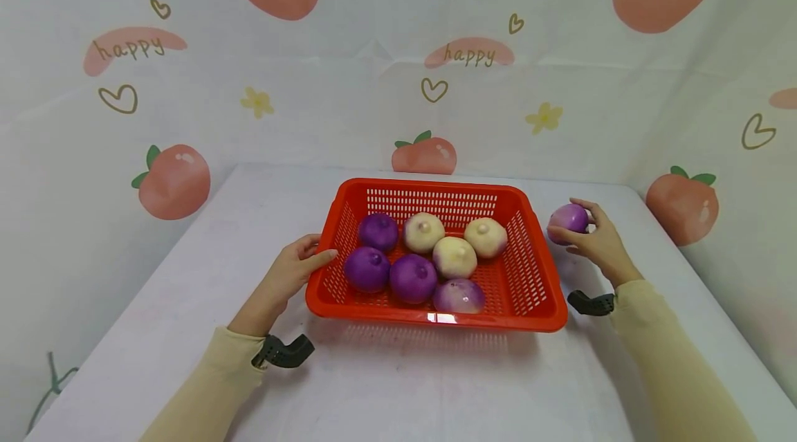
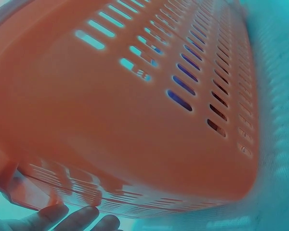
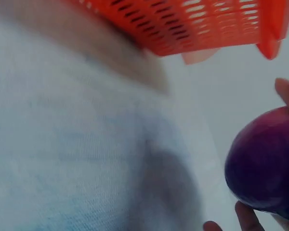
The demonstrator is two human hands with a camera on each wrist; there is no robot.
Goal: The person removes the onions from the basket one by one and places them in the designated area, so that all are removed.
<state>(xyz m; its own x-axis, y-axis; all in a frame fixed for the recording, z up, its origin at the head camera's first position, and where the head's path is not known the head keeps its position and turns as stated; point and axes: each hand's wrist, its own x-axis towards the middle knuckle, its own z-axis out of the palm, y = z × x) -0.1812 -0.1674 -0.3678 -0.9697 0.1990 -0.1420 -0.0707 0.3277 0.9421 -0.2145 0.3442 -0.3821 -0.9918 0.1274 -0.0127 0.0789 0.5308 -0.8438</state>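
My left hand (image 1: pixel 297 265) grips the left rim of a red plastic basket (image 1: pixel 436 323), thumb over the edge. In the left wrist view, several fingers (image 2: pixel 84 219) show beside the basket's slotted wall (image 2: pixel 111 120). Just right of the basket, my right hand (image 1: pixel 594 238) holds a purple turnip-like vegetable (image 1: pixel 569 221) between thumb and fingers. The right wrist view shows this turnip (image 3: pixel 265 163) above the tabletop, its shadow below. Inside the basket lie three dark purple turnips (image 1: pixel 413 279), three cream ones (image 1: pixel 454 257) and a lilac-and-white one (image 1: pixel 459 297).
The basket stands on a white-covered table (image 1: pixel 398 387). A white cloth backdrop (image 1: pixel 349 34) with printed fruit and hearts rises behind and at both sides. Dark wrist devices (image 1: pixel 286 351) sit on both sleeves. A green cord (image 1: pixel 52 387) shows at the lower left.
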